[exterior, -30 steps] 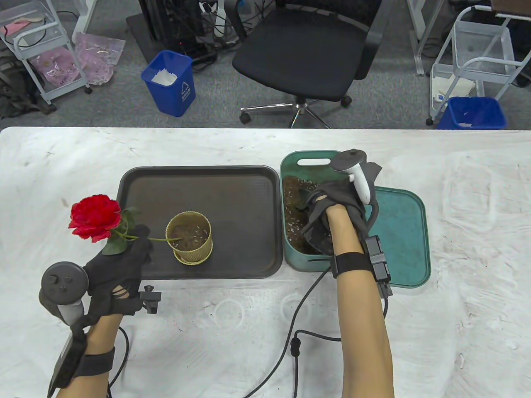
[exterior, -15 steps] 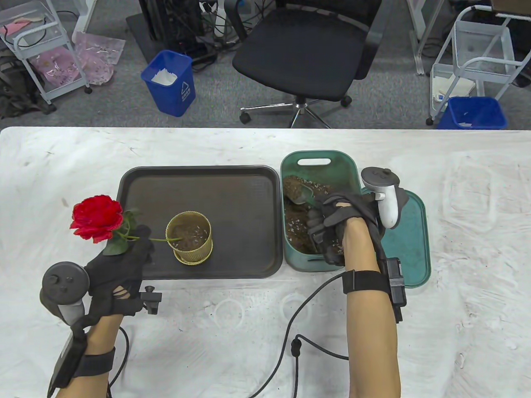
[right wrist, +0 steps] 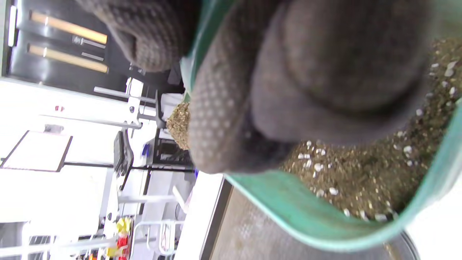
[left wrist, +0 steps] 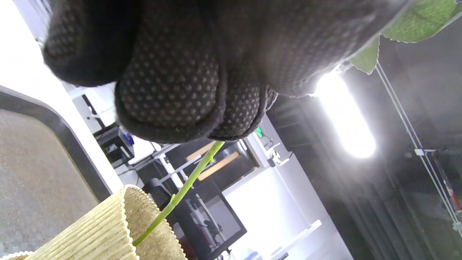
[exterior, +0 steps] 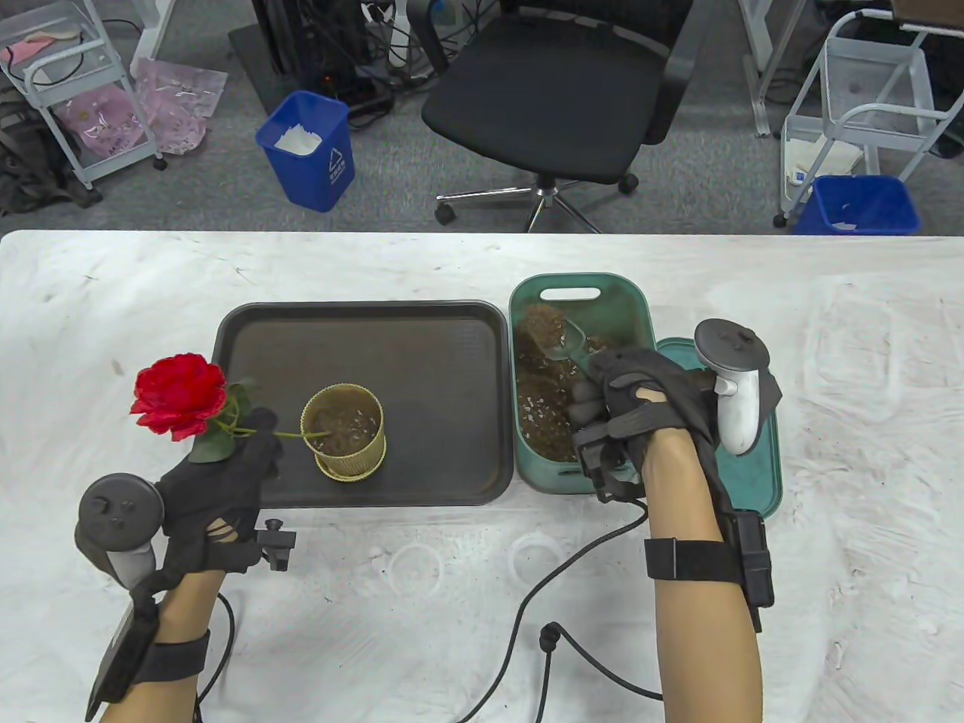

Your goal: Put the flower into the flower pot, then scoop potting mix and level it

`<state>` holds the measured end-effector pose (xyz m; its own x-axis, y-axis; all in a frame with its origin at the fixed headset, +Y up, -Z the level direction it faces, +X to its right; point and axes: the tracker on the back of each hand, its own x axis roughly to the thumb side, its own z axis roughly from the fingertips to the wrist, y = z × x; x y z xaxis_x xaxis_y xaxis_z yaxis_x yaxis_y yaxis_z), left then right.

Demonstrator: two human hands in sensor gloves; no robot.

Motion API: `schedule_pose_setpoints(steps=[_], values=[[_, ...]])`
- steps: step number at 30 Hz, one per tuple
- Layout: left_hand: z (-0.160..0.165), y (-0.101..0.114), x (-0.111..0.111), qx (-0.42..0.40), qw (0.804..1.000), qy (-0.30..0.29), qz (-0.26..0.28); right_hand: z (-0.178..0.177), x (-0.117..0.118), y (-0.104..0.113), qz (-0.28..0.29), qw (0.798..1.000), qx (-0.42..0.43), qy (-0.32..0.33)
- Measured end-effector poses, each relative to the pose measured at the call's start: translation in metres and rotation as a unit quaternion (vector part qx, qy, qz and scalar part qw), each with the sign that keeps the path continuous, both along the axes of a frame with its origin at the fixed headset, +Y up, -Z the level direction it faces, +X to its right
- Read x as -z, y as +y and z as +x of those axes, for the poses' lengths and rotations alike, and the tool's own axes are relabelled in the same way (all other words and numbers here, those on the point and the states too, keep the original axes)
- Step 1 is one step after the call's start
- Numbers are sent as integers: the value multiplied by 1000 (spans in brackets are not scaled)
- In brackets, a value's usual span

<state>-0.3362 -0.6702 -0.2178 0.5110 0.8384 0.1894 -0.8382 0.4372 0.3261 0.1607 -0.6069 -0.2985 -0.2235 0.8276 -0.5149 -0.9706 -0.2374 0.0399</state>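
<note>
On a white-covered counter (exterior: 452, 572), the job stands roughly midway: the red flower (exterior: 179, 395) has its stem end inside the ribbed yellow flower pot (exterior: 344, 433), though the bloom leans well out to the left, held up by the left hand (exterior: 218, 489), whose fingers (left wrist: 169, 97) pinch the green stem. Scooping is under way, levelling not yet begun. Over the green bin (exterior: 576, 376), the right hand (exterior: 640, 410) has its fingers curled round the handle of a green scoop (exterior: 561, 340), heaped with brown potting mix (exterior: 544, 407). More white-flecked mix lies in the bin; the pot, on a dark tray (exterior: 392, 354), already shows some mix around the stem. A matching green lid (exterior: 761, 482) lies beside the bin
</note>
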Motion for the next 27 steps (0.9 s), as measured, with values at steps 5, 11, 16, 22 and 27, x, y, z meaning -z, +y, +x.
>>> schedule_pose_setpoints(steps=[5, 11, 16, 22, 27], values=[[0, 0, 0, 2, 1000, 1, 1, -35, -5, 3, 16, 998, 9, 65], [0, 0, -1, 1, 1000, 2, 0, -96, -8, -8, 14, 988, 11, 152], [0, 0, -1, 1, 1000, 4, 0, -148, -10, -29, 7, 978, -20, 206], [0, 0, -1, 1, 1000, 3, 0, -189, -19, -41, 66, 965, -121, 224], [0, 0, -1, 0, 1000, 3, 0, -215, -33, -28, 178, 913, -272, 245]])
